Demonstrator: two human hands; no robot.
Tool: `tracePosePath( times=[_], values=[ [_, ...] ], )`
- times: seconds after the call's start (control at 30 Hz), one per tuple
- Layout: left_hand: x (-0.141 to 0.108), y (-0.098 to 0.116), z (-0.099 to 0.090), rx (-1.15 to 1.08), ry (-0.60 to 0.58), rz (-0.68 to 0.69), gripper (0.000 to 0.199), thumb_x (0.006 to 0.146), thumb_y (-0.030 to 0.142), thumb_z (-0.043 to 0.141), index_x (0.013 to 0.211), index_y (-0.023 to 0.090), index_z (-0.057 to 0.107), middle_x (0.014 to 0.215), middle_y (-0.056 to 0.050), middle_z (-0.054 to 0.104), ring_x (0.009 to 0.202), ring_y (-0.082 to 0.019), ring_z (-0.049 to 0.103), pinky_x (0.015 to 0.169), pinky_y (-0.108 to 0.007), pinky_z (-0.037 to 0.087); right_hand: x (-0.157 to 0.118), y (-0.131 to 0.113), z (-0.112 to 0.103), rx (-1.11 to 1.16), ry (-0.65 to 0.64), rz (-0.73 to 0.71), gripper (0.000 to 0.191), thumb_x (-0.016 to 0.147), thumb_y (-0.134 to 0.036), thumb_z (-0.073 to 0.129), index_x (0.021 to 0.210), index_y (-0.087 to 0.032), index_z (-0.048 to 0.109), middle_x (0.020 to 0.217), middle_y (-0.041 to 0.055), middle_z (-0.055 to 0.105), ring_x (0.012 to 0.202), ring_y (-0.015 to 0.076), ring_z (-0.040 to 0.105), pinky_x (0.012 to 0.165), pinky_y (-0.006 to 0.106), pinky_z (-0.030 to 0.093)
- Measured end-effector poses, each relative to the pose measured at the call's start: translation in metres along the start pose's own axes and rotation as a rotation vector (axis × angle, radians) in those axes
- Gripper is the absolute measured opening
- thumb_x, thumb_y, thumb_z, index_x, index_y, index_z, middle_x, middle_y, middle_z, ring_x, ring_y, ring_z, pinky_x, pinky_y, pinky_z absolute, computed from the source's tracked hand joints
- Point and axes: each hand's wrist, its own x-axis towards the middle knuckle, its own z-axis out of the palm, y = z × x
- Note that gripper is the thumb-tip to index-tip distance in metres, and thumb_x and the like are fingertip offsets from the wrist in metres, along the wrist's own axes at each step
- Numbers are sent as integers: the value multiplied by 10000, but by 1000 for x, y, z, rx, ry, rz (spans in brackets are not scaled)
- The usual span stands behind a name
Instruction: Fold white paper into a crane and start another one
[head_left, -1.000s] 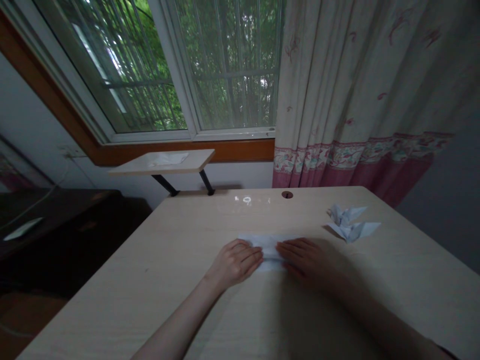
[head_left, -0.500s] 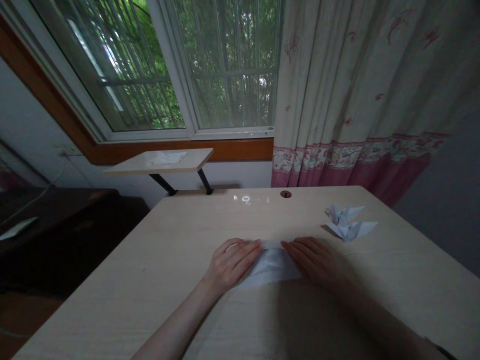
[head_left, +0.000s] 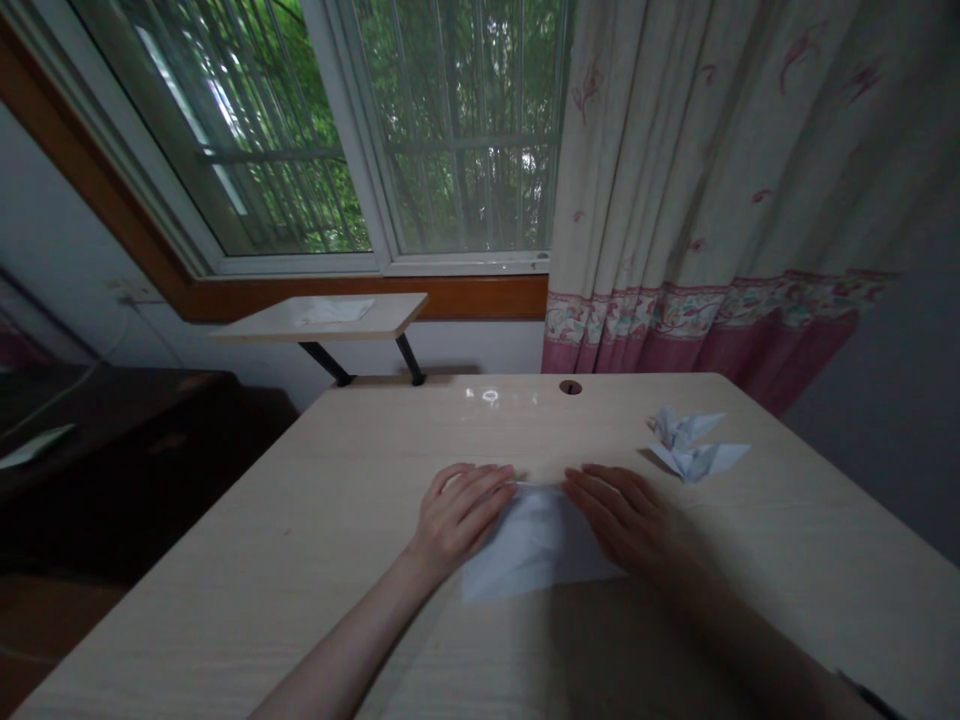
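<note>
A white sheet of paper (head_left: 544, 545) lies on the pale wooden table (head_left: 337, 560) in front of me. My left hand (head_left: 461, 515) has its closed fingers on the paper's far left part. On the far right part, the pressed-together fingers of my right hand (head_left: 619, 510) grip the same sheet. Between the two hands the far edge of the paper shows, and its near part spreads toward me. My palms hide the sides of the sheet.
Folded paper figures (head_left: 694, 460) stand on the table at the right. A small raised shelf (head_left: 386, 325) at the back left holds a white paper (head_left: 335, 311). A round cable hole (head_left: 571, 387) is near the back edge. A dark piece of furniture (head_left: 112, 400) stands at the left.
More of the paper shows between and below my hands, and its near edge reaches closer to me. My fingertips have shifted slightly, staying at its far edge.
</note>
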Motion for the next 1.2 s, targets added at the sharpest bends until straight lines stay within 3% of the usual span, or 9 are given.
tracePosePath(
  times=[0.23, 0.4, 0.73, 0.93, 1.07, 1.2],
  values=[
    [0, 2, 5, 159, -49, -79, 326, 980, 179, 485, 1268, 267, 607, 1301, -54, 668, 1202, -224, 595, 1076, -415, 367, -1, -3, 13, -86, -25, 53, 548, 966, -75, 439, 1469, -292, 442, 1330, 28, 655, 1267, 177, 547, 1125, 374, 344],
    [4, 6, 8, 193, -125, -159, 408, 972, 202, 501, 1377, 229, 544, 1388, -88, 604, 1272, -237, 542, 1118, -426, 319, 4, -7, 20, -90, -65, 143, 462, 985, -201, 498, 1446, -223, 474, 1401, 72, 600, 1347, 221, 455, 1173, 446, 242],
    [0, 8, 21, 244, -338, -214, 664, 1004, 344, 459, 1583, 170, 185, 1591, -123, 338, 1477, -288, 285, 1225, -471, 139, 2, -7, 34, -119, -218, 242, 501, 1001, -362, 489, 1476, -221, 420, 1546, 74, 437, 1429, 292, 324, 1166, 531, 182],
    [-5, 7, 26, 248, -482, -172, 677, 1024, 381, 435, 1590, 180, 122, 1628, -72, 262, 1520, -286, 150, 1244, -493, 25, -6, -6, 42, -145, -281, 280, 544, 999, -385, 474, 1489, -163, 392, 1576, 154, 362, 1460, 345, 275, 1152, 580, 207],
    [-7, 6, 28, 151, -608, -159, 677, 1028, 517, 370, 1588, 219, 133, 1645, -50, 204, 1527, -285, 123, 1242, -520, 52, -13, -6, 49, -184, -292, 300, 570, 995, -360, 466, 1505, -131, 357, 1570, 204, 350, 1473, 364, 247, 1147, 604, 219],
    [-9, 6, 28, 23, -749, -205, 809, 944, 719, 348, 1579, 245, 187, 1654, -70, 147, 1528, -339, 73, 1222, -585, 89, -20, -6, 56, -183, -287, 332, 601, 977, -363, 474, 1511, -119, 345, 1553, 216, 374, 1468, 371, 263, 1153, 613, 212]
  ],
)
